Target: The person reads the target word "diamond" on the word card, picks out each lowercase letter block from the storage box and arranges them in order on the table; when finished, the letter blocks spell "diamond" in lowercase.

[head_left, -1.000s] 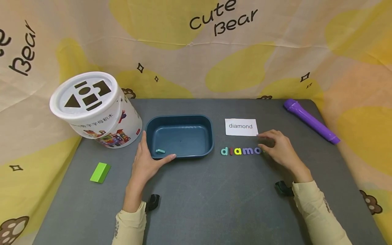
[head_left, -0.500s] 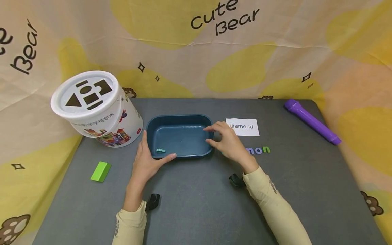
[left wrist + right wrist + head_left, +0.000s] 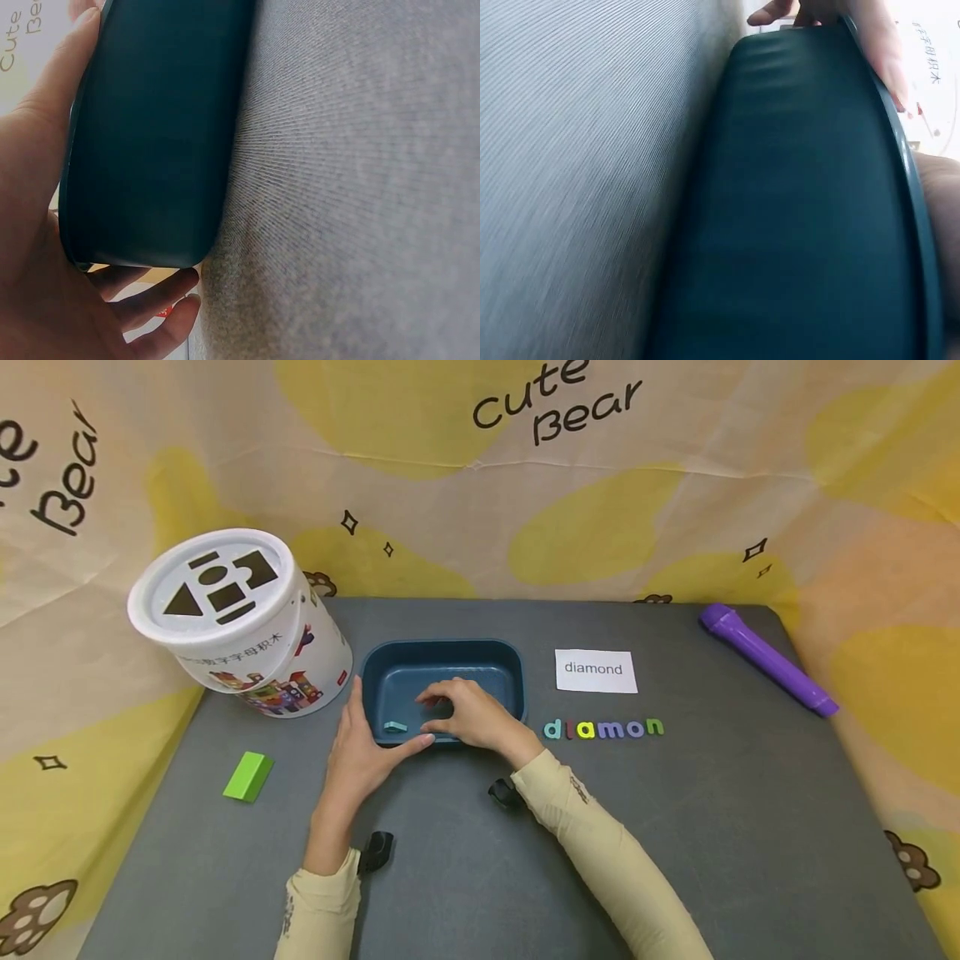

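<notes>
My left hand (image 3: 358,760) holds the near left corner of a dark blue tray (image 3: 486,647) in the head view. Its thumb lies along the front rim, and in the left wrist view its fingers (image 3: 166,298) lie around the tray's end wall. Inside the tray is a small teal piece (image 3: 395,727), its letter too small to read. My right hand (image 3: 474,717) reaches over the front rim into the tray, thumb and forefinger apart, near the teal piece with nothing visible between them. Colored letters (image 3: 611,729) spelling "diamon" lie below a white card (image 3: 596,671) reading "diamond".
A white lidded bucket (image 3: 240,635) with shaped holes stands to the left of the tray. A green block (image 3: 248,777) lies on the grey table (image 3: 450,877) at the left. At the far right is a purple microphone-shaped toy (image 3: 768,658). A printed cloth (image 3: 420,435) hangs behind.
My right hand has moved left from the end of the letter row, across the letters and into the tray. The green "n" stays in the row. My left hand keeps its place on the tray.
</notes>
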Demonstrator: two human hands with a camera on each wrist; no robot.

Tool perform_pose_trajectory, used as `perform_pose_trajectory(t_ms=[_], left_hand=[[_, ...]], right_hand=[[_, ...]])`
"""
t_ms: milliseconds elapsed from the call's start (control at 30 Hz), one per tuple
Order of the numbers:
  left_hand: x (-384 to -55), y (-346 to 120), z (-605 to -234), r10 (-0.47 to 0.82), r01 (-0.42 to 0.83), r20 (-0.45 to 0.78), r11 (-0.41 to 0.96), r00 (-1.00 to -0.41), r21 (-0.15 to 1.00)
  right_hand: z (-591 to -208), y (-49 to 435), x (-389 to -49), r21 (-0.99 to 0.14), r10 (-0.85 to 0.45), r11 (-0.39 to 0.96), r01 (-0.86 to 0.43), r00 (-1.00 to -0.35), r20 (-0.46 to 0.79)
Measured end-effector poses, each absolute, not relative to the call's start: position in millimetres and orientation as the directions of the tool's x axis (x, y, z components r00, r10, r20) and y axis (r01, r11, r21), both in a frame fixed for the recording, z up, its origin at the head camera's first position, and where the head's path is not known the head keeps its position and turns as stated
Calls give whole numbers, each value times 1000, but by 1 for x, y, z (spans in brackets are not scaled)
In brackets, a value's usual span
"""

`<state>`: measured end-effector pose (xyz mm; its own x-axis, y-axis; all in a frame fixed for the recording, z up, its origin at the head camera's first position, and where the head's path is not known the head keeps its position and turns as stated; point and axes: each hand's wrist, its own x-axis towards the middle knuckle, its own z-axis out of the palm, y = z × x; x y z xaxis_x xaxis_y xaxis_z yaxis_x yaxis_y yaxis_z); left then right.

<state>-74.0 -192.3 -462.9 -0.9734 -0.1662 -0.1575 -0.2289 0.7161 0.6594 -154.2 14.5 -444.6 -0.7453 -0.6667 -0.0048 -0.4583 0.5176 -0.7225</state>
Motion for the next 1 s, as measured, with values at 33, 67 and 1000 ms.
perform_pose_trajectory(t_ms=[33,67,1000], left_hand=[[-74,-192,-463,-164,-224,-152,716,-975,662],[-74,-192,-463,-164,-221,-148,716,-975,662],[-73,-192,-462,-169,-219,-140,724,-976,654]], right_hand=[[-445,10,-155,-732,-674,510,-451,-739,-14],[-446,5,-157,-741,-679,504,-445,-734,-22],[-456,-32,-170,-754,-715,502,-424,-693,-86]])
